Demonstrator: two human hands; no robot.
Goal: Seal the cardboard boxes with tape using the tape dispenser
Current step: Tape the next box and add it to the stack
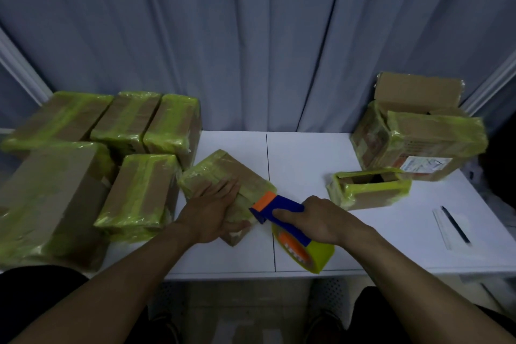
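Right at the middle of the white table (307, 153) lies a small cardboard box (231, 170), turned at an angle to the table's edge and already banded with yellow-green tape along its sides. The left hand (215, 209) lies flat on top of it, fingers straight and pressing down, the thumb against the box's near side. The right hand (321, 220) is wrapped round the handle of the blue tape dispenser (282, 208), fingers curled about it in a firm grip. The dispenser's orange front end sits at the right-hand edge of the box, seemingly touching it, just beside the left hand's fingertips. A roll of yellow-green tape (315, 255) is mounted on the dispenser below the right hand, tilted, over the near part of the table. To the left, a cluster of taped boxes (139, 193) stands crowded together, three in a row at the back and two larger ones nearer, the closest of them just beside the box under the left hand. To the right, well apart from the hands, a low open box (368, 193) edged in the same tape sits with its top open, and behind it a bigger open box (418, 137) has its flaps raised and a white label on its side. A ruler (446, 232) and a dark pen (456, 225) lie side by side near the table's right edge. A grey-blue curtain (251, 36) hangs behind the table
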